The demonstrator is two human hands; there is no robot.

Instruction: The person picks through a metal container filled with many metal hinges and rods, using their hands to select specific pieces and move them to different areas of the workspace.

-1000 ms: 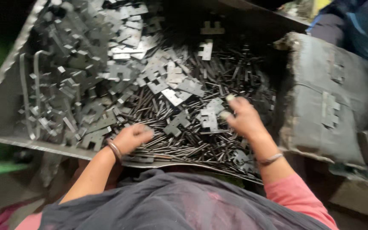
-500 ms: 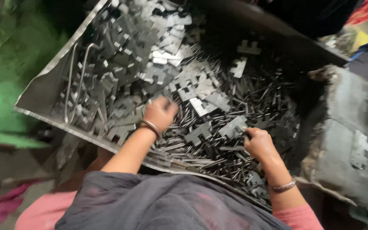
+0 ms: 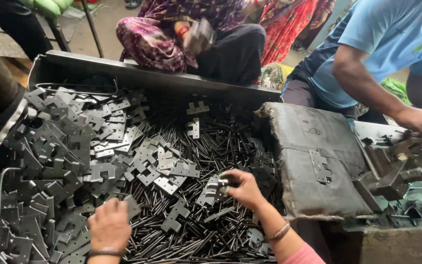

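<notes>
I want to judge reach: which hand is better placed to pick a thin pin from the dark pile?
Probably right: the right hand rests over the pins; the left hand lies among hinge plates.

Grey hinge plates (image 3: 217, 188), stacked, pinched.

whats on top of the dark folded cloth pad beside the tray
One grey metal hinge plate lies flat on the dark folded cloth pad. Whatever is beneath the pad is covered. The right hand is in the metal tray, off the pad.

Dull grey metal plates (image 3: 104, 171); glossy pins (image 3: 221, 146)
</notes>
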